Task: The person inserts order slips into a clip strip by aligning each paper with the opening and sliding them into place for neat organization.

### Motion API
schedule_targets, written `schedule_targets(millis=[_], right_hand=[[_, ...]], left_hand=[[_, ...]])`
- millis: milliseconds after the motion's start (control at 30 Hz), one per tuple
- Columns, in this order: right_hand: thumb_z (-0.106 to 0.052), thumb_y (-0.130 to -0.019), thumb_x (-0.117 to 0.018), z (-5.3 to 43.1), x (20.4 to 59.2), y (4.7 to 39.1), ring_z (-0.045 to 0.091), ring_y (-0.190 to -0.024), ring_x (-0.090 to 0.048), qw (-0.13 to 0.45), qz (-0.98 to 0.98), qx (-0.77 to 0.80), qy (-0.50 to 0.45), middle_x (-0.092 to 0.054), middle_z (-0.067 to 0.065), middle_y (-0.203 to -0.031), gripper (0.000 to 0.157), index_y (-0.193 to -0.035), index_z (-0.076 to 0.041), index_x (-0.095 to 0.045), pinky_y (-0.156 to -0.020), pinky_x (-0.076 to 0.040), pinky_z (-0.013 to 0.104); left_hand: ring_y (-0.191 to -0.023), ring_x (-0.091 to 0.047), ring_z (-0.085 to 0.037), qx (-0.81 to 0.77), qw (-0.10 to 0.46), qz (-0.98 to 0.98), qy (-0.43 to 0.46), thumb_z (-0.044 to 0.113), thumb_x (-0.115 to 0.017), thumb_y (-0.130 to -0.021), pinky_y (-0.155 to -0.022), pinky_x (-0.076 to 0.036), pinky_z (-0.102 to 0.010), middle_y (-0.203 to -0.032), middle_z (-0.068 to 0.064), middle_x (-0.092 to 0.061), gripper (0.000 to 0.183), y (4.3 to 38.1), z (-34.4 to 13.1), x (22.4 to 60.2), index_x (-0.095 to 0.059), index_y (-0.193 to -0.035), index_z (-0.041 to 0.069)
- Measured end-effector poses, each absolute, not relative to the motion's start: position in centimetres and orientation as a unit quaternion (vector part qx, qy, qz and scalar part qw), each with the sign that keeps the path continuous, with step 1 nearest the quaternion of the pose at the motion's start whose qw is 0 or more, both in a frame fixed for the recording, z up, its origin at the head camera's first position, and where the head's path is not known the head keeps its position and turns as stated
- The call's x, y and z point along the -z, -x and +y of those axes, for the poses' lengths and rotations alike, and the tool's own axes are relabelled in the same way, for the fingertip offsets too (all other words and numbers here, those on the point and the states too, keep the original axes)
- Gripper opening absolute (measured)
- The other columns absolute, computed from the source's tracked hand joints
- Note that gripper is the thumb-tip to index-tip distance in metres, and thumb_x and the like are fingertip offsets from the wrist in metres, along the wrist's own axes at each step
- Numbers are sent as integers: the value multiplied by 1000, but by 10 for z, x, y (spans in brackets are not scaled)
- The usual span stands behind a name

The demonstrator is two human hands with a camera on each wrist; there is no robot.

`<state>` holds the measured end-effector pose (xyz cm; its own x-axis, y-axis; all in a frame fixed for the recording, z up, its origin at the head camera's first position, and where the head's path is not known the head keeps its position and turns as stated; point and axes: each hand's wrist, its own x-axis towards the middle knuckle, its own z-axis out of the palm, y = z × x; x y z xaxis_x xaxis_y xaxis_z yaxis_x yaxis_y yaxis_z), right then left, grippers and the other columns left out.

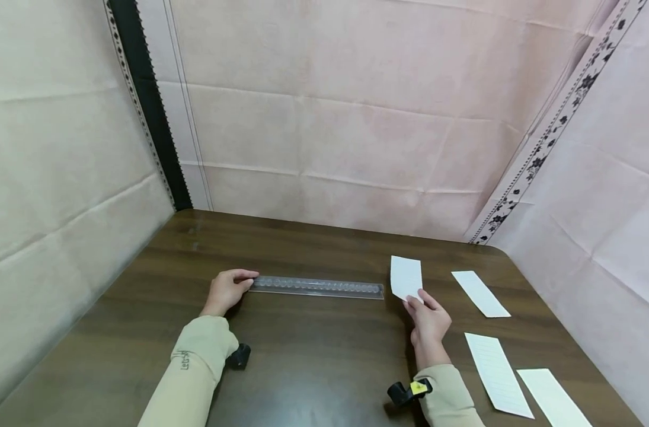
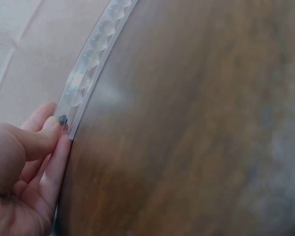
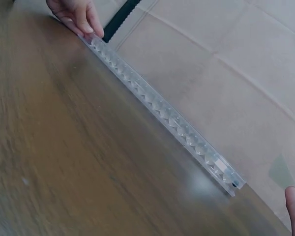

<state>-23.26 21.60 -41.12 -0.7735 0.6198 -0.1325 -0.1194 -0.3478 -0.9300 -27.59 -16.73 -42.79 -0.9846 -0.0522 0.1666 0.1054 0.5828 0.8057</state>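
Observation:
A long clear plastic strip (image 1: 316, 287) with a row of round bumps lies left to right in the head view. My left hand (image 1: 229, 289) pinches its left end between thumb and fingers, as the left wrist view shows, close to a small dark dot (image 2: 63, 120). Near the strip's right end, my right hand (image 1: 428, 323) holds a small white paper slip (image 1: 406, 276) by its lower corner, between thumb and fingertips. The slip stands tilted up, just beyond the strip's end. In the right wrist view only the fingertips (image 3: 293, 199) of that hand and part of the slip show.
To the right, a white slip (image 1: 481, 294) lies farther back on the brown wooden table (image 1: 303, 362); a larger lined slip (image 1: 498, 375) and another slip (image 1: 553, 397) lie nearer. Pale cloth (image 1: 329, 130) hangs behind the table and along both sides.

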Motion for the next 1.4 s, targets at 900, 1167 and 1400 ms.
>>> schedule_targets(millis=[900, 1167, 1400], right_hand=[[23, -72, -61, 190, 409, 231, 11, -57, -63, 264, -496, -796, 224, -47, 23, -107, 45, -116, 20, -53, -60, -54, 26], [22, -72, -63, 186, 409, 231, 10, -56, -63, 260, -500, -793, 230, -47, 22, -110, 46, -117, 18, -54, -58, -54, 25], [22, -71, -64, 181, 411, 229, 10, -56, -63, 261, -497, -796, 227, -48, 24, -110, 45, -115, 19, -55, -57, -54, 25]], left_hand=[[-107, -54, -35, 449, 82, -889, 8, 7, -63, -88, -89, -42, -47, -113, -18, -63, 20, 278, -167, 426, -72, -106, 5], [-108, -54, -36, 450, 82, -889, 6, 7, -63, -88, -90, -41, -48, -114, -18, -63, 20, 277, -166, 427, -71, -107, 5], [-108, -53, -36, 445, 88, -891, 5, 7, -62, -89, -89, -41, -48, -114, -18, -63, 20, 278, -166, 428, -71, -107, 6]])
